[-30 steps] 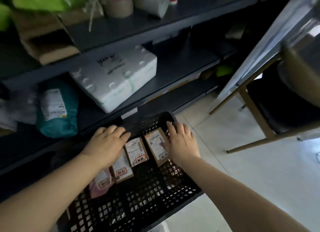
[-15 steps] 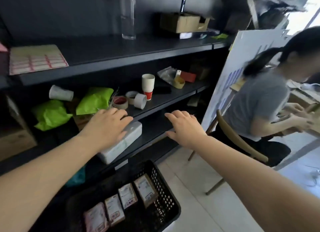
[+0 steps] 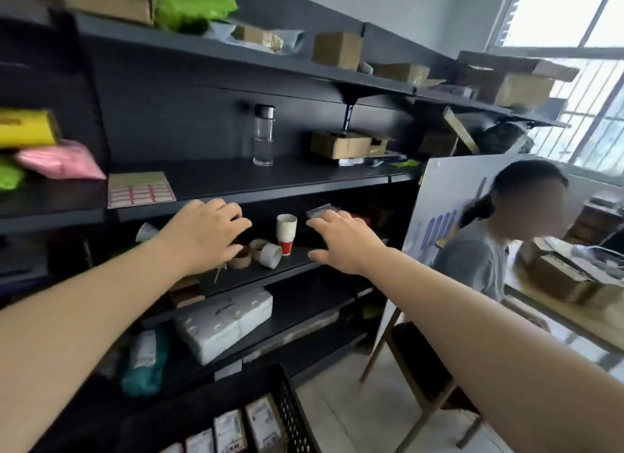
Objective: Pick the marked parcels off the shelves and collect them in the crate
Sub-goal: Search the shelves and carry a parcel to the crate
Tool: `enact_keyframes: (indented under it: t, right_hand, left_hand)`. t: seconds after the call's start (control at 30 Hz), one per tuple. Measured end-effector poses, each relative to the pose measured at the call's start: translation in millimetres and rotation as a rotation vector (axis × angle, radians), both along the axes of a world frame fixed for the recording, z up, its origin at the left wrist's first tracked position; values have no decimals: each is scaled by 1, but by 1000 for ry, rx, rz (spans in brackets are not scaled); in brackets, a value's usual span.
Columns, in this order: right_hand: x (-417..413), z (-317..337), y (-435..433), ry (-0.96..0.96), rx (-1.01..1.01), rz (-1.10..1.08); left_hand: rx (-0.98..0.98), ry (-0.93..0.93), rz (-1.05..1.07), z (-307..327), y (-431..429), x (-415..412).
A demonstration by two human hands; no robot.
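Both my hands are raised in front of the dark shelving and hold nothing. My left hand (image 3: 206,231) hovers with loosely bent fingers near the tape rolls (image 3: 256,254) on the middle shelf. My right hand (image 3: 344,241) is spread flat just right of a stacked paper cup (image 3: 286,231). The black crate (image 3: 297,415) stands on the floor at the bottom edge, with several labelled brown parcels (image 3: 233,432) lying in it. On the shelves lie a teal bag parcel (image 3: 145,365), a white foam box (image 3: 224,321), brown cartons (image 3: 339,143) and green and pink bags.
A glass bottle (image 3: 263,135) and a sticker sheet (image 3: 140,189) sit on the upper shelf. A seated person (image 3: 486,246) is at a desk to the right, behind a wooden chair (image 3: 422,375) and a white board (image 3: 449,196).
My view has lifted from the crate up to the shelves. Both hands left the parcels in the crate and rose empty to the middle shelf level.
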State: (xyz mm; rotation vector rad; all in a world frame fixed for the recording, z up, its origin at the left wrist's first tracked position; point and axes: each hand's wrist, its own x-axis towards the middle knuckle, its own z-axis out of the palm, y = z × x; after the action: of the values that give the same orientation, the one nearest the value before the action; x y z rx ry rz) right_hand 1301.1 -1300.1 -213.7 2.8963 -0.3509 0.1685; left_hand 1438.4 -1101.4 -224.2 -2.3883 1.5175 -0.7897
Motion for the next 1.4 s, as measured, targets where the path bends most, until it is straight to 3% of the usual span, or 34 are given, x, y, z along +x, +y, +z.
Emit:
enact_keyframes:
  t: [0.43, 0.9, 1.4]
  right_hand:
    - [-27, 32, 113, -3, 18, 498]
    - [-110, 56, 419, -52, 57, 1203]
    - [-263, 75, 741, -81, 99, 1566]
  left_hand:
    - [-31, 37, 640, 23, 176, -173]
    - [-52, -25, 1350, 62, 433, -430]
    - [-25, -40, 1841, 83, 684, -664]
